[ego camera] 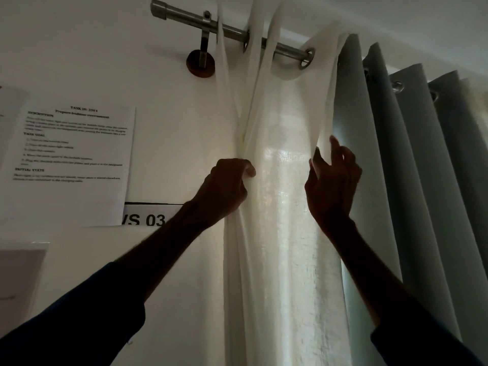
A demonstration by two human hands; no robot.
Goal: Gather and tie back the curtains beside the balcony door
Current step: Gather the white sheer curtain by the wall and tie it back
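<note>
Curtain (pixel 285 194) bunched inside curled left fingers (pixel 239 165), right edge pinched between right fingers (pixel 336 150).

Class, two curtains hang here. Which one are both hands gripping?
The white sheer curtain: the left hand bunches its left folds, the right hand pinches its right edge. The grey curtain hangs free beside it.

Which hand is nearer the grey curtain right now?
Right. The right hand holds the edge of the white curtain beside the grey curtain; the left hand grips its folds farther left.
</note>
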